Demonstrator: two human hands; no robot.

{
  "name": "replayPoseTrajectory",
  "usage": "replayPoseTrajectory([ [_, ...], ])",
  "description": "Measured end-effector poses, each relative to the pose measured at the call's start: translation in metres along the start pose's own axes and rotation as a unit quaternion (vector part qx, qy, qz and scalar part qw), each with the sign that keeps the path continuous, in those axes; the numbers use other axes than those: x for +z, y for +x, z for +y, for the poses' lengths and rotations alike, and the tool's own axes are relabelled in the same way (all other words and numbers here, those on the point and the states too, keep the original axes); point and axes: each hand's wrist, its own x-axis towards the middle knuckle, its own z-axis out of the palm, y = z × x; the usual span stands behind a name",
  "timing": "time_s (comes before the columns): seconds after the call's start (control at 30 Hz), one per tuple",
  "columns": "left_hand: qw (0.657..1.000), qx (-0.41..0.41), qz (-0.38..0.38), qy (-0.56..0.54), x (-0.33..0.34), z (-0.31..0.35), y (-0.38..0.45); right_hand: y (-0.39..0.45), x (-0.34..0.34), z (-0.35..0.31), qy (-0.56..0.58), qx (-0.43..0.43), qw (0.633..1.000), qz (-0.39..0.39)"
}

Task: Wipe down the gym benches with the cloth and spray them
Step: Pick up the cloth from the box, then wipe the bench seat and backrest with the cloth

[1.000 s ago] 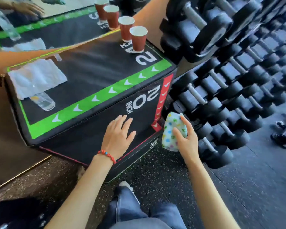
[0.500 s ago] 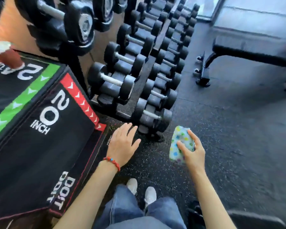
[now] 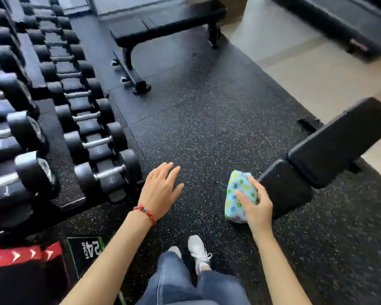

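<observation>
rows of black dumbbells (image 3: 101,148) fill a rack (image 3: 31,60) at left above speckled black rubber flooring (image 3: 207,119); a black plyo box (image 3: 20,271) marked "24 inch" sits at lower left, pale tile (image 3: 306,69) at upper right.

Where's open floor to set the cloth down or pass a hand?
Free: the speckled floor between the dumbbell rack and the near bench, up to the far bench. Left hand hovers open there. Crowded: the rack side, and around the right hand holding the cloth beside the near bench.
</observation>
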Motion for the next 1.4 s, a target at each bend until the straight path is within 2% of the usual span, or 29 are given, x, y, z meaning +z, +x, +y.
replayPoseTrajectory([
  [0.23, 0.994, 0.104, -0.036, -0.016, 0.022, 0.074, 0.029, -0.022, -0.078, 0.021, 0.028, 0.026, 0.991, 0.127],
  [0.43, 0.990, 0.126, -0.068, -0.018, 0.053, 0.142, 0.044, -0.008, -0.146, 0.038, 0.041, 0.034, 0.985, 0.165],
  [0.67, 0.993, 0.085, -0.076, -0.017, 0.087, 0.239, 0.064, 0.040, -0.252, 0.051, -0.012, 0.026, 0.990, 0.140],
  [0.8, 0.994, 0.069, -0.083, -0.007, 0.095, 0.274, 0.069, 0.072, -0.290, 0.052, -0.026, 0.030, 0.991, 0.126],
  [1.03, 0.997, 0.009, -0.073, -0.018, 0.110, 0.266, 0.094, 0.122, -0.280, 0.054, -0.049, 0.038, 0.996, 0.070],
  [1.2, 0.994, 0.003, -0.106, -0.012, 0.129, 0.254, 0.123, 0.157, -0.263, 0.060, -0.082, 0.060, 0.994, 0.048],
  [1.4, 0.995, -0.028, -0.098, -0.013, 0.144, 0.253, 0.156, 0.204, -0.261, 0.065, -0.134, 0.061, 0.989, 0.002],
])
